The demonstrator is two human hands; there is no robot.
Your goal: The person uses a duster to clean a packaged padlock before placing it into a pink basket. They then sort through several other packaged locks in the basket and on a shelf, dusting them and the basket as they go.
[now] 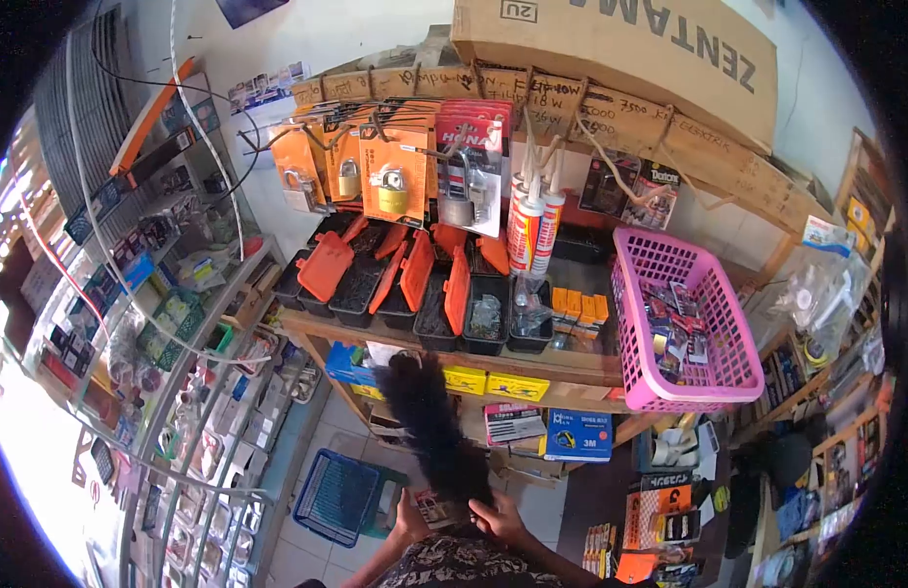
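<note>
Black duster [430,421] is extending from the right hand [500,517] toward the wooden shelf [562,368], looking light, soft and flexible; the right hand is clasping its base, the firmest hold. The left hand [411,516], apart, is holding a small packet [435,506].

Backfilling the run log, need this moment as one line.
left hand: holds small packet | right hand: holds black duster | shelf: pink basket, black bins | above bins: carded padlocks

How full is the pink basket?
Partly full: small packets lie in the bottom of the pink basket, and its slotted side walls show bare above them.
</note>
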